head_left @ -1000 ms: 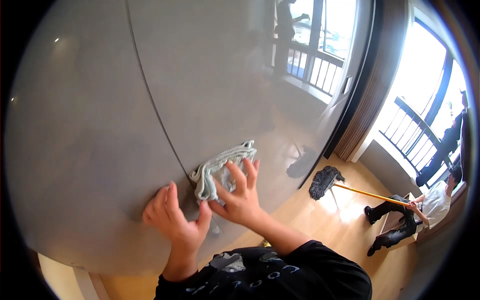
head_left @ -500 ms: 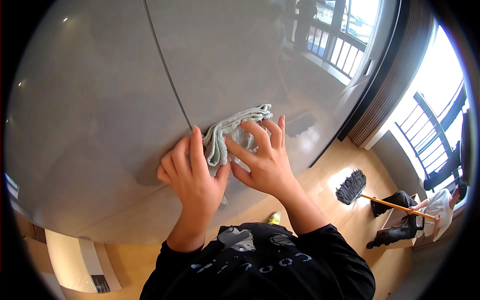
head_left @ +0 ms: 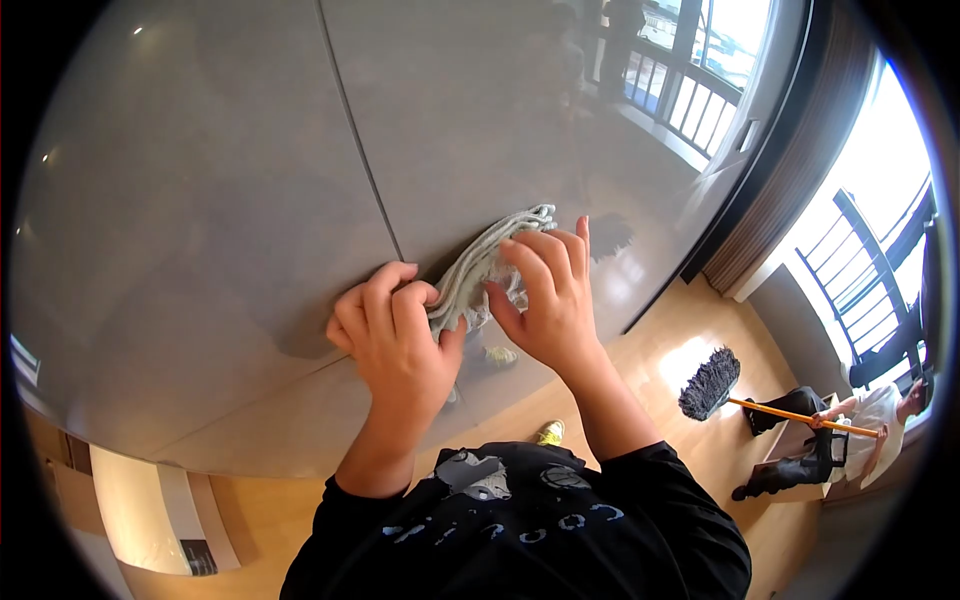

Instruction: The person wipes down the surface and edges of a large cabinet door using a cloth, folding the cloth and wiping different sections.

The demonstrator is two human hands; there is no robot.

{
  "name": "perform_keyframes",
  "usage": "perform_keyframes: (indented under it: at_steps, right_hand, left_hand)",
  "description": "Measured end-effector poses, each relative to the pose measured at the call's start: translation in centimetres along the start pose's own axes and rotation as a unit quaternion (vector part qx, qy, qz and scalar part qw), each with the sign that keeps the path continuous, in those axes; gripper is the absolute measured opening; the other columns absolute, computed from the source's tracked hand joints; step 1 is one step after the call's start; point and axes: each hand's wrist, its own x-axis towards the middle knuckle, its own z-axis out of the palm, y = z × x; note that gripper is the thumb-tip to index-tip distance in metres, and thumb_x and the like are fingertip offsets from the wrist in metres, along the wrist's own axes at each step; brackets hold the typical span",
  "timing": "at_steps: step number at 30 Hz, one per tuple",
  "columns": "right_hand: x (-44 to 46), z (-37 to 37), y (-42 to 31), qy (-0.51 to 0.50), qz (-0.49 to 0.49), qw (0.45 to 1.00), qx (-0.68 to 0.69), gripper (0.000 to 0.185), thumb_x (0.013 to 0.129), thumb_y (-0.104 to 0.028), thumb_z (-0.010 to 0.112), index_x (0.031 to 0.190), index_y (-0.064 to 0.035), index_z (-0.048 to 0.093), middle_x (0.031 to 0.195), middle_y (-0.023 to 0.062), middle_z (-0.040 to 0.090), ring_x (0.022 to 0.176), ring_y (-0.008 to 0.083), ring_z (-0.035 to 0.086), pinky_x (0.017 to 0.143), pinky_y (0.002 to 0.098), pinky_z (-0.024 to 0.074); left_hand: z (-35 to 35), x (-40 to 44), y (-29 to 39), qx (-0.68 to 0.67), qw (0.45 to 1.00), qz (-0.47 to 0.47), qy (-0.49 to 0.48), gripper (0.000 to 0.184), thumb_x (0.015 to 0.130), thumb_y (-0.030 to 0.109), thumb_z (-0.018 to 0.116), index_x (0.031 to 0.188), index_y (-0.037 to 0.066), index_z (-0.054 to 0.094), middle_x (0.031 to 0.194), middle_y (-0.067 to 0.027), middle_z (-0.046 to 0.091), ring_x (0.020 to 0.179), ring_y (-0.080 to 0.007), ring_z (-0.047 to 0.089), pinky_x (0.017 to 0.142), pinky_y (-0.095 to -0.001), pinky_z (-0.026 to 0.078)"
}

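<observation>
A folded pale grey-green cloth [head_left: 468,277] is held up against a glossy grey panel [head_left: 250,190], just right of a dark vertical seam. My left hand [head_left: 395,335] pinches the cloth's left end between thumb and curled fingers. At the other end, my right hand [head_left: 548,295] is closed on the cloth, with bent fingers over the folded layers and the thumb beneath. Part of the fabric is hidden behind my fingers.
To the right, a person [head_left: 870,430] sits holding a long orange-handled mop [head_left: 710,383] with a dark fluffy head over the wooden floor [head_left: 650,450]. A brown curtain [head_left: 775,210] and a bright window with a railing [head_left: 860,270] stand beyond. The panel reflects the window.
The cloth looks more bunched and narrower between my hands. My left fingers have curled over its end, and my right hand has shifted slightly right. The whole view has moved a little.
</observation>
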Motion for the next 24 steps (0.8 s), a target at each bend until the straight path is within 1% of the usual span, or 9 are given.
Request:
perform_keyframes:
  at_steps: [4,8,12,13,16,17,20,21,24]
  right_hand:
    - [-1.0,0.9,0.2,0.018,0.013,1.0,-0.012,0.051,0.064,-0.015,0.081,0.113,-0.0163,0.066,0.118,0.0074,0.055,0.105,0.0333,0.05,0.106,0.064,0.0339]
    - [-2.7,0.8,0.4,-0.007,0.005,0.998,0.057,0.038,0.062,-0.014,0.081,0.095,-0.0105,0.061,0.121,0.0105,0.054,0.113,0.0363,0.05,0.105,0.0635,0.0356]
    - [-4.3,0.0,0.9,-0.142,0.056,0.959,0.238,0.032,0.067,-0.009,0.079,0.083,-0.0073,0.051,0.108,0.0118,0.064,0.098,0.0326,0.062,0.109,0.0581,0.036]
    - [-4.2,-0.6,1.1,-0.166,0.071,0.945,0.271,0.032,0.071,-0.006,0.077,0.081,-0.0057,0.046,0.098,0.0124,0.067,0.086,0.0293,0.065,0.099,0.0475,0.0469]
    - [-4.6,-1.3,1.2,-0.205,0.209,0.867,0.403,0.032,0.073,-0.004,0.075,0.084,-0.0055,0.045,0.098,0.0125,0.068,0.08,0.0275,0.066,0.081,0.0381,0.0535]
    - [-4.7,-0.9,1.8,-0.187,0.173,0.869,0.424,0.03,0.076,-0.005,0.074,0.088,-0.0049,0.046,0.093,0.011,0.069,0.073,0.0242,0.064,0.065,0.0334,0.051]
    - [-5.8,-0.9,2.7,-0.266,0.19,0.856,0.4,0.033,0.078,-0.005,0.076,0.089,-0.0052,0.044,0.092,0.012,0.07,0.071,0.0173,0.062,0.06,0.0278,0.0465]
    - [-6.1,-1.5,2.1,-0.285,0.232,0.848,0.382,0.03,0.08,-0.006,0.075,0.097,-0.0028,0.05,0.088,0.0119,0.07,0.07,0.0166,0.061,0.06,0.0283,0.0463]
    - [-5.5,-2.0,0.8,-0.239,0.26,0.84,0.411,0.031,0.08,-0.007,0.077,0.104,-0.0013,0.057,0.083,0.0106,0.068,0.067,0.0186,0.063,0.061,0.0297,0.0474]
  left_hand:
    - [0.3,-1.0,-1.0,-0.138,0.989,0.015,-0.057,0.04,0.066,0.002,0.078,0.096,0.009,0.052,0.097,-0.0057,0.06,0.093,-0.0272,0.054,0.084,-0.0411,0.037]
    - [0.2,-2.2,-1.4,-0.311,0.945,-0.056,-0.084,0.036,0.073,0.003,0.079,0.097,0.006,0.053,0.092,-0.008,0.059,0.081,-0.0234,0.054,0.075,-0.0343,0.043]
    - [0.3,-3.0,-2.4,-0.447,0.878,-0.121,-0.124,0.034,0.08,0.011,0.082,0.099,0.003,0.055,0.088,-0.0073,0.057,0.071,-0.0154,0.052,0.064,-0.0266,0.045]
    - [0.1,-2.8,-2.3,-0.467,0.861,-0.14,-0.142,0.034,0.08,0.011,0.083,0.099,0.003,0.055,0.088,-0.0068,0.058,0.071,-0.0148,0.052,0.065,-0.0266,0.045]
    - [-0.1,-2.2,-2.0,-0.494,0.839,-0.152,-0.172,0.033,0.08,0.011,0.082,0.099,0.002,0.057,0.088,-0.0058,0.058,0.071,-0.0136,0.052,0.066,-0.0265,0.045]
    - [0.2,-1.8,-1.9,-0.499,0.835,-0.147,-0.177,0.032,0.081,0.011,0.082,0.1,0.002,0.057,0.089,-0.0056,0.059,0.071,-0.0132,0.052,0.066,-0.0265,0.045]
    - [0.5,-2.0,-2.2,-0.505,0.834,-0.127,-0.183,0.03,0.083,0.01,0.08,0.102,0.002,0.058,0.091,-0.0049,0.057,0.074,-0.0118,0.052,0.068,-0.0249,0.044]
    - [0.0,-2.4,-2.3,-0.504,0.834,-0.12,-0.188,0.029,0.085,0.01,0.079,0.103,0.002,0.057,0.094,-0.0041,0.054,0.077,-0.0104,0.051,0.069,-0.0234,0.043]
    - [-0.2,-2.9,-3.1,-0.501,0.836,-0.111,-0.193,0.028,0.088,0.011,0.076,0.105,0.002,0.056,0.099,-0.0041,0.051,0.081,-0.0103,0.049,0.072,-0.0228,0.042]
